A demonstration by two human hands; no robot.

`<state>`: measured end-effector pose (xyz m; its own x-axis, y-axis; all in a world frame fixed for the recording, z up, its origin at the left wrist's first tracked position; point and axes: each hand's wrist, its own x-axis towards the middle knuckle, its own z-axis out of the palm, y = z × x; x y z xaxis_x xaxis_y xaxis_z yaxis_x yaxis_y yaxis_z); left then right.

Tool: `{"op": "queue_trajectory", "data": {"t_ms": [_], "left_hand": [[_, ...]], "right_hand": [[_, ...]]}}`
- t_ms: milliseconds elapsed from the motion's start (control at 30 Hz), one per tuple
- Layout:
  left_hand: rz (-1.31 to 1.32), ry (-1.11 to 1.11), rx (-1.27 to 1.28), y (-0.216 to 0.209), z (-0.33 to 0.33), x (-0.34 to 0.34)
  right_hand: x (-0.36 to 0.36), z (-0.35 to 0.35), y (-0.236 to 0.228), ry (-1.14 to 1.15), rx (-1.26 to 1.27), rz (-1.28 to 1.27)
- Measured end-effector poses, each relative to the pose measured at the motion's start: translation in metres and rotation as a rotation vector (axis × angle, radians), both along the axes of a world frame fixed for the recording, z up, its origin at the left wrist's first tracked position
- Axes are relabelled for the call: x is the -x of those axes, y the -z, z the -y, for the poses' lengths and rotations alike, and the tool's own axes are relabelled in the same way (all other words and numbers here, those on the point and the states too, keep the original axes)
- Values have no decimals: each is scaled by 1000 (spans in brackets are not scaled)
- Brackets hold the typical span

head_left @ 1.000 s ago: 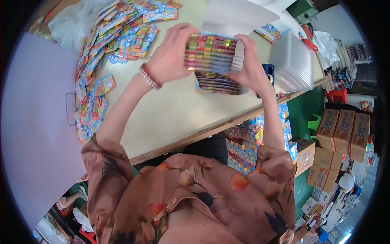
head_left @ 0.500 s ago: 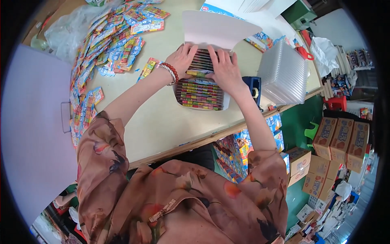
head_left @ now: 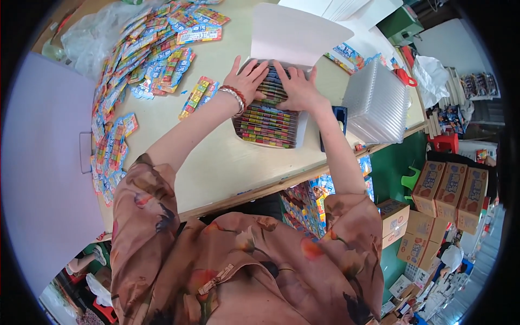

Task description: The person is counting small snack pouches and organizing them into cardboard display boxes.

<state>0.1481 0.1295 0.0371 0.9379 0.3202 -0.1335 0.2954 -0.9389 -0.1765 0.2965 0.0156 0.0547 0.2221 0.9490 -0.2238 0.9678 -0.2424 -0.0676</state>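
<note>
A white cardboard box [head_left: 238, 135] with its lid [head_left: 295, 35] raised at the far side stands on the table. Rows of colourful flat packets [head_left: 268, 127] fill it on edge. My left hand [head_left: 246, 81] and my right hand [head_left: 298, 89] reach in from either side onto the far group of packets. Fingers lie over the far end, thumbs at the near side, so that both hands hold this group between them. A beaded red bracelet and a silvery one ring my left wrist. Some packets are hidden under the hands.
Loose packets [head_left: 146, 54] are heaped at the left, with a few single packets [head_left: 197, 97] beside the box. A stack of clear plastic trays [head_left: 376, 103] and a dark blue tape dispenser [head_left: 338, 116] stand to the right. Brown cartons [head_left: 452, 187] are piled beyond the table edge [head_left: 260, 187].
My fingers have shifted on the far packets, which now lean back and show more of their blue faces. My left hand's fingers are spread wider. The view has shifted slightly.
</note>
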Motion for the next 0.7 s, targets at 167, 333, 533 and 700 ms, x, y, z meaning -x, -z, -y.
{"op": "queue_trajectory", "data": {"t_ms": [167,333,533,700], "left_hand": [[116,-3,40,1,2,14],[694,-289,161,2,11,39],[246,-382,613,23,-2,81],[149,-303,476,0,-14,154]], "right_hand": [[14,53,-10,114,-512,-40],[60,83,2,480,-481,73],[81,81,-2,505,-517,-224],[152,103,-4,492,-369,-793]]}}
